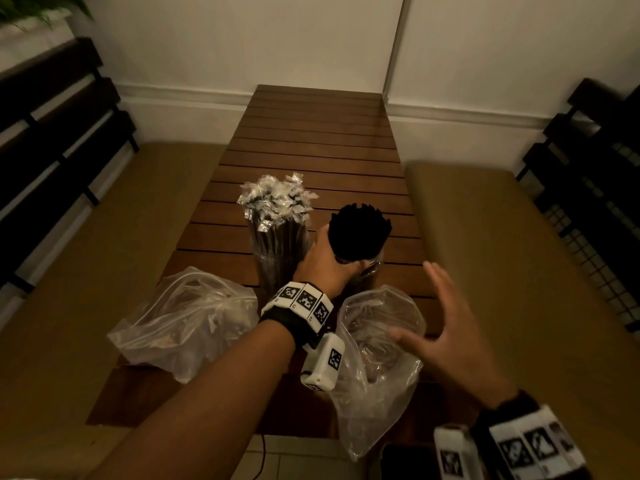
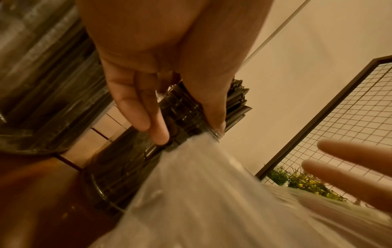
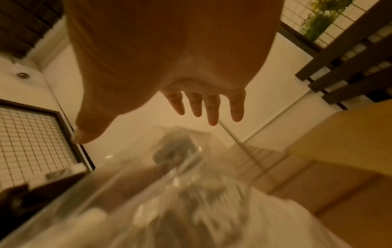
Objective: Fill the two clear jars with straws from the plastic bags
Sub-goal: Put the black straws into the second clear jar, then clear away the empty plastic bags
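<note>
Your left hand (image 1: pixel 325 263), centre of the head view, wraps round the right jar (image 1: pixel 363 268) at its mouth, thumb on one side and fingers (image 2: pixel 146 117) on the other in the left wrist view, where the fingertips press the glass just below the rim. That jar stands on the slatted wooden table (image 1: pixel 311 140) and is packed with bare black straws (image 1: pixel 360 233) sticking up well above the rim. Just left of it, touching or nearly so, the left jar (image 1: pixel 277 268) holds wrapped straws (image 1: pixel 277 199) with crinkly clear wrapper ends on top. Your right hand (image 1: pixel 446 327), lower right of the head view, is spread wide, fingers straight and apart, holding nothing; it hovers over the right plastic bag (image 1: pixel 374 375), and whether the thumb touches the bag can't be told. Right wrist view is blurred but shows the splayed fingers (image 3: pixel 212 107) clear of everything. That bag lies crumpled at the near table edge, lower centre, part hanging off the front. The left plastic bag (image 1: pixel 183 323) lies crumpled at lower left of the table, near the left jar. Contents of both bags too unclear to call. Tan cushions (image 1: pixel 502 237) flank the table on both sides, dark slatted frames (image 1: pixel 52 116) at the far left and right edges, white wall (image 1: pixel 242 39) across the top.
</note>
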